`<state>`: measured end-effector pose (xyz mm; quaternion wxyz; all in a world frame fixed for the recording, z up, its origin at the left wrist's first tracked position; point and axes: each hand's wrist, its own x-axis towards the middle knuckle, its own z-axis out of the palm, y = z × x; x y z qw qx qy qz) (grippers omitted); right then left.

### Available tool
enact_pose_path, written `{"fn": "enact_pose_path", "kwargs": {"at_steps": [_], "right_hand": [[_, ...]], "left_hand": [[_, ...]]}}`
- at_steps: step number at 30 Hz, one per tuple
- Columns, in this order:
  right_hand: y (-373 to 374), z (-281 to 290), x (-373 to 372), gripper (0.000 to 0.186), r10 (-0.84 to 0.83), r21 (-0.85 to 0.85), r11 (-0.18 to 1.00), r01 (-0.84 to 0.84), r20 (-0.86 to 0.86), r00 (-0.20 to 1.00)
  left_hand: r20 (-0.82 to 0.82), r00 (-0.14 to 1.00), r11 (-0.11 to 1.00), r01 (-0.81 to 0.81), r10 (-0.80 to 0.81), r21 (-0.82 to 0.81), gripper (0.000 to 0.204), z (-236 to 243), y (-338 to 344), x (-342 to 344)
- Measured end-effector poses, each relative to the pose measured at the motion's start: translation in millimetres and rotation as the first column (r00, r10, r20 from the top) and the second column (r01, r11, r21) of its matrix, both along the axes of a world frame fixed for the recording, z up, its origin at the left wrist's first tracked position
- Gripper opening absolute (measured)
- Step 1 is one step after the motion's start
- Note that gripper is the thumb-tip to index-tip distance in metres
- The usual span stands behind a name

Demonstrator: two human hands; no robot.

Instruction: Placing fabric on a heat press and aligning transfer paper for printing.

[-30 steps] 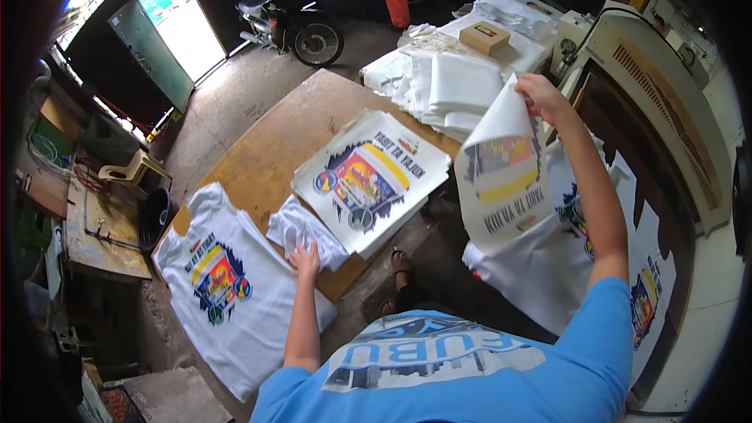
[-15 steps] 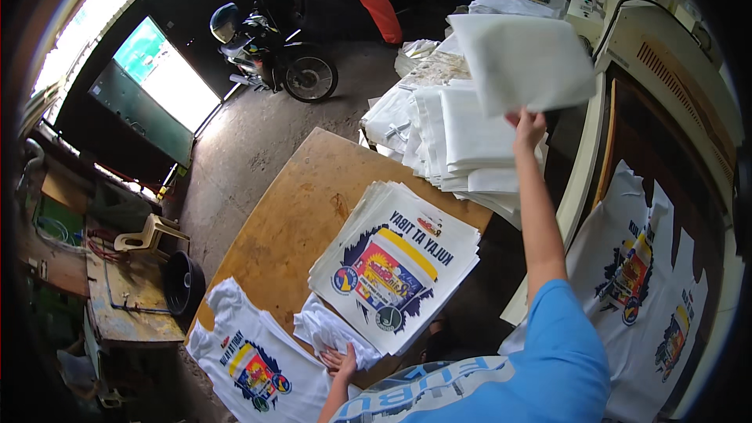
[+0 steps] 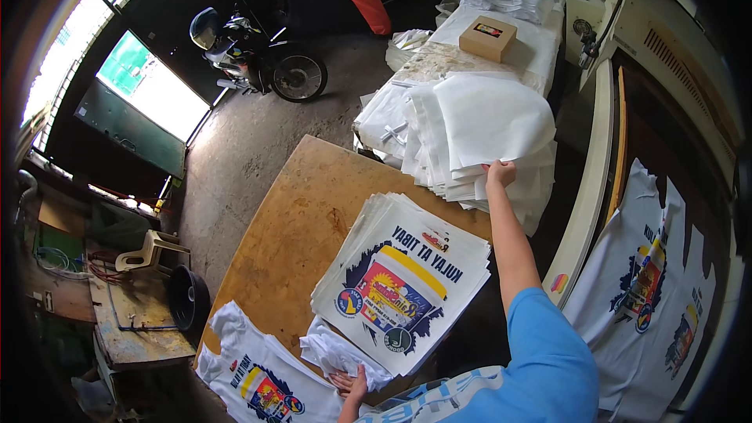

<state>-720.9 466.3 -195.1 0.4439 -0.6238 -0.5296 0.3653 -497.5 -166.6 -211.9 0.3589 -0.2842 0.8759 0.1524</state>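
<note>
While the right hand point(image 3: 500, 173) pinches the near edge of a white sheet point(image 3: 497, 117), fingers closed on it, that sheet lies at two o'clock in the view, over a pile of white sheets point(image 3: 429, 141). The left hand point(image 3: 350, 384) is low at six o'clock, its fingers against a crumpled white cloth point(image 3: 335, 346); whether they grip it I cannot tell. This cloth rests on a brown table point(image 3: 278, 204), beside a stack of printed sheets point(image 3: 403, 282) at six o'clock, whose top one bears a red, yellow and dark blue picture under dark lettering. A white shirt point(image 3: 270, 392) with a similar print lies at seven o'clock, near the left hand. At one o'clock, beyond the pile, a brown box point(image 3: 487, 37) sits on a light-topped table point(image 3: 427, 63). Large, pale, and fitted with slots, a machine point(image 3: 681, 39) stands at two o'clock, and two printed white pieces point(image 3: 638, 286) lie across its lower part at four o'clock. Farther off, a motorcycle point(image 3: 301, 78) stands at eleven o'clock and a black basin point(image 3: 186, 300) at eight.
</note>
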Motion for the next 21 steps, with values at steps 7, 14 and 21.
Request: {"fn": "enact_pose_path", "kwargs": {"at_steps": [7,14,21], "right_hand": [[-42,14,3,0.016,0.058,-0.363,0.915,-0.177,-0.315,0.947],[-96,43,85,0.018,0.362,-0.373,0.779,-0.504,-0.388,0.847],[-303,107,250,0.015,0.872,-0.266,0.123,-0.956,-0.432,0.232]], "left_hand": [[-0.050,0.999,0.999,0.015,-0.017,-0.045,0.101,-9,-15,12],[-0.065,0.988,0.984,0.134,-0.143,-0.119,0.101,-12,-2,4],[-0.118,0.979,0.978,0.151,-0.168,-0.145,0.098,-55,-57,-9]]}}
